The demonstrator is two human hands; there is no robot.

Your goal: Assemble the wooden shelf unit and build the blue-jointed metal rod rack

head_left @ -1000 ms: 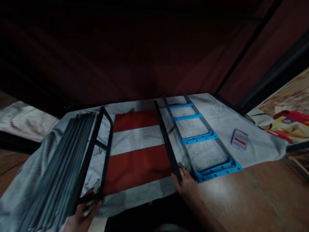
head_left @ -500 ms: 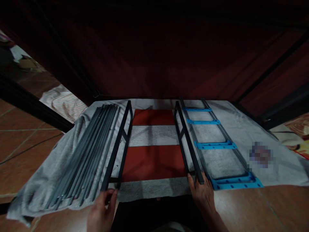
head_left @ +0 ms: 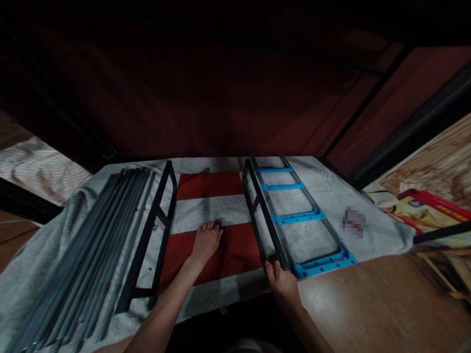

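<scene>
My left hand [head_left: 206, 240] reaches over the nearer red board [head_left: 235, 250], fingers stretched forward past its far edge and holding nothing. Whether it rests on the board or hovers just above, I cannot tell. My right hand [head_left: 282, 280] has its fingers closed round the near end of the right black metal frame [head_left: 268, 215]. A matching black frame [head_left: 144, 245] stands at the left of the boards, with small screws or tools [head_left: 144, 275] beside it. Farther back lies a second red board [head_left: 209, 184].
Grey metal tubes [head_left: 91, 250] lie bundled on the left of the grey cloth [head_left: 331, 189]. Blue plastic brackets [head_left: 326, 264] on thin rods form a ladder shape at right. A dark red fabric wall [head_left: 206, 108] rises behind. A colourful box [head_left: 430, 211] sits far right.
My left hand has left the near end of the left frame and moved forward and right over the red board. My right hand stays at the right frame's end. The view has turned right.
</scene>
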